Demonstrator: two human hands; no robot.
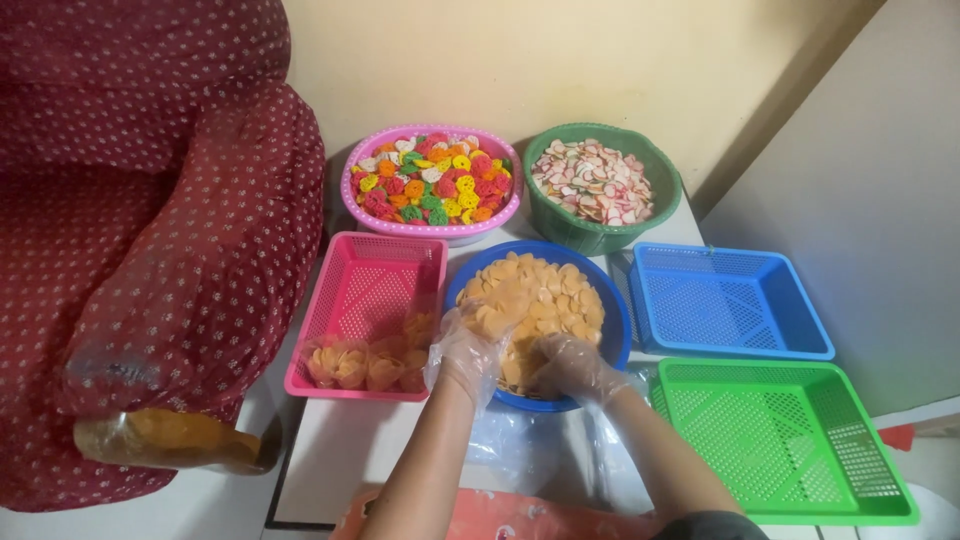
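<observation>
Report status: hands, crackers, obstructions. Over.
Left hand and right hand, both gloved, in blue bowl of orange crackers. Grip unclear. Nothing obstructing.

Orange crackers (545, 290) fill a blue bowl (618, 330); pink basket (370, 290), green basket (790, 440) (maroon sleeve (170, 250) shows white dots).

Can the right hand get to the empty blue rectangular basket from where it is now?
Probably yes. The right hand is in the round blue bowl of orange crackers, and the blue basket sits right beside that bowl on the same side, open-topped, with nothing between them.
</observation>
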